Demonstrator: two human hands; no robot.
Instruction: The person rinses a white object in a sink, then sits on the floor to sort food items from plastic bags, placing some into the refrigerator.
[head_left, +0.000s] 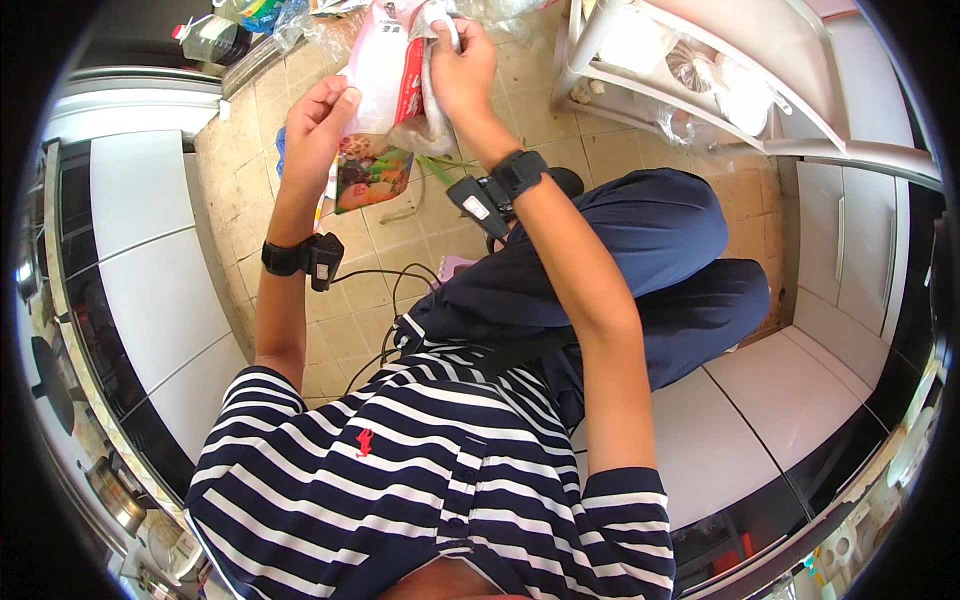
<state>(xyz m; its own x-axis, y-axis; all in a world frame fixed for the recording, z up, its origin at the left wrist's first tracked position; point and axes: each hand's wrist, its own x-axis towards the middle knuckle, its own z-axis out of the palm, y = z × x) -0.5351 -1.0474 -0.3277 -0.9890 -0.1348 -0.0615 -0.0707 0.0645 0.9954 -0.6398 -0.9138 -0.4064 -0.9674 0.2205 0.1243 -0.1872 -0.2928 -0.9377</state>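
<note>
My left hand (322, 116) pinches the left edge of a pink and white printed plastic bag (381, 71) with a red band, between thumb and fingers. At the upper right of this bag, my right hand (465, 67) is closed around a white strip (452, 26); whether the strip belongs to the bag cannot be made out. A greyish, crumpled plastic part (435, 124) hangs below the right hand, against the printed bag. Under the bag shows a colourful printed sheet or packet (373, 176) with pictures of food. Both wrists wear black strapped devices.
Green leaves (442, 171) lie on the tiled floor (322, 345). A red-capped bottle of dark liquid (216, 41) and clear plastic bags (319, 30) are at the upper left. A white shelf rack (675, 112) holding bags stands at right. Black cables (394, 285) trail beside my legs.
</note>
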